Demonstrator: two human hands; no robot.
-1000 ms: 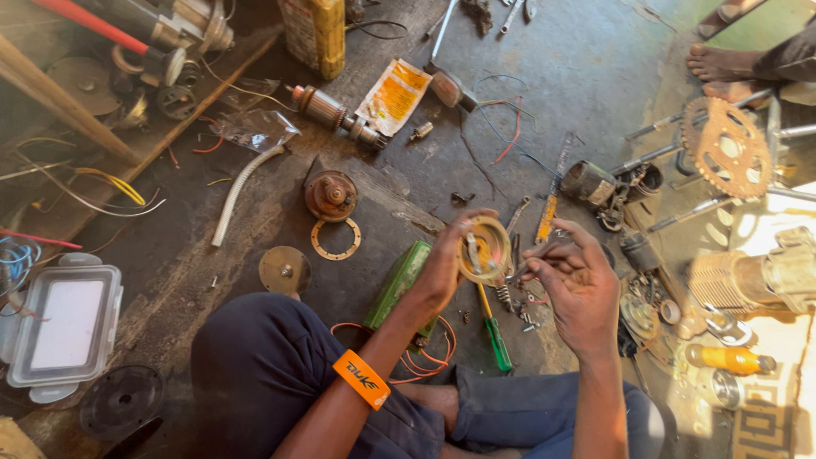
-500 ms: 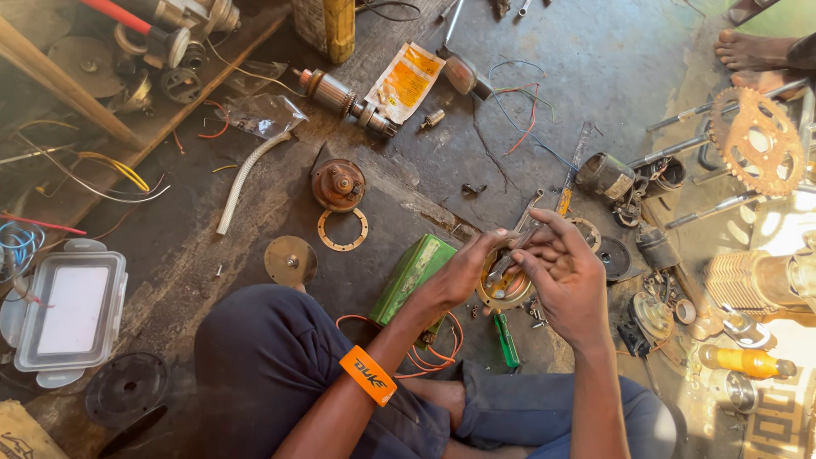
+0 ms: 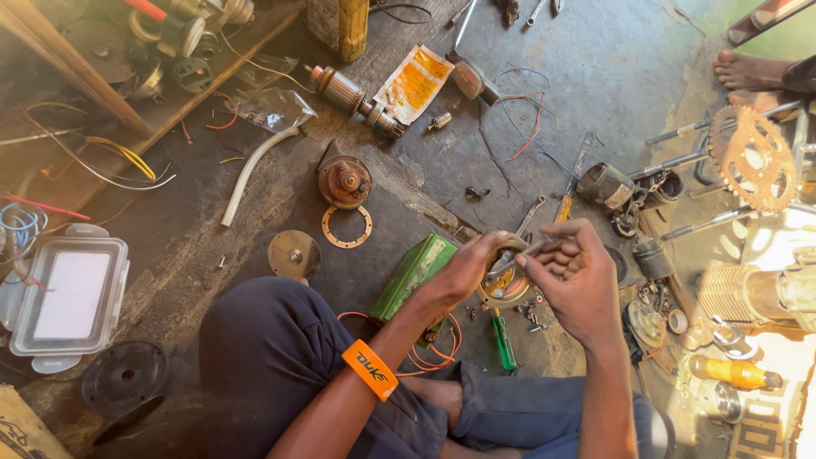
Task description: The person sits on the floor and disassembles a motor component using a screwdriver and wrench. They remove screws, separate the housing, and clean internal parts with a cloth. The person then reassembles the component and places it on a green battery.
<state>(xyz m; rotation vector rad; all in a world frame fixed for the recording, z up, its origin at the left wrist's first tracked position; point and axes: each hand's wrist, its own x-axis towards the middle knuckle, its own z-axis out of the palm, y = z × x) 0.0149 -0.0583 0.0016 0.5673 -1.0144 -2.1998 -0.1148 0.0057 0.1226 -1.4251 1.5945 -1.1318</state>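
Both hands have closed together above the green box (image 3: 414, 274), left hand (image 3: 466, 270) gripping the brass ring (image 3: 503, 287), right hand (image 3: 578, 276) pinching a thin tool inside it, work unfinished.

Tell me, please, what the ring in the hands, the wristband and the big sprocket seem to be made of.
Ring: seemingly metal, brass-yellow with a dull shine. Wristband: probably rubber or silicone, matte orange, bent snugly around the wrist. Sprocket: steel by its look, with a rough rust-orange coat over its teeth.
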